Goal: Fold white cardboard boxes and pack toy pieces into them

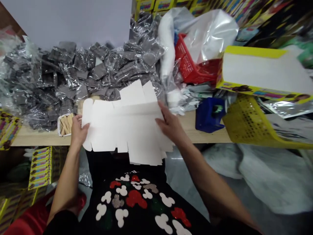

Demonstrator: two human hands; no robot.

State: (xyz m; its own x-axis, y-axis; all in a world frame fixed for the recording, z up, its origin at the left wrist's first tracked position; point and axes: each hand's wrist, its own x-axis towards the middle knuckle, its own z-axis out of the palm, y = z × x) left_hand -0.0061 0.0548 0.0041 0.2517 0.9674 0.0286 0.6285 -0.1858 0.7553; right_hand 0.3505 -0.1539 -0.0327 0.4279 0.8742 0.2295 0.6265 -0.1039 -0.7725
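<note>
Here we go, a flat white cardboard box [127, 130] unfolded and held up right over the front edge of the wooden table [207, 132]! The left hand [78, 132] is clamped on its left side, while the right hand [170, 124] lies open across the top, fingers spread on the card. Just behind sits a little tray of wooden sticks [66, 124], beside the left hand, with a big heap of grey pieces in clear plastic bags [73, 75] beyond. Over to the right, a blue block [210, 115] sits near a red basket [193, 62] and a yellow box [264, 70].
</note>
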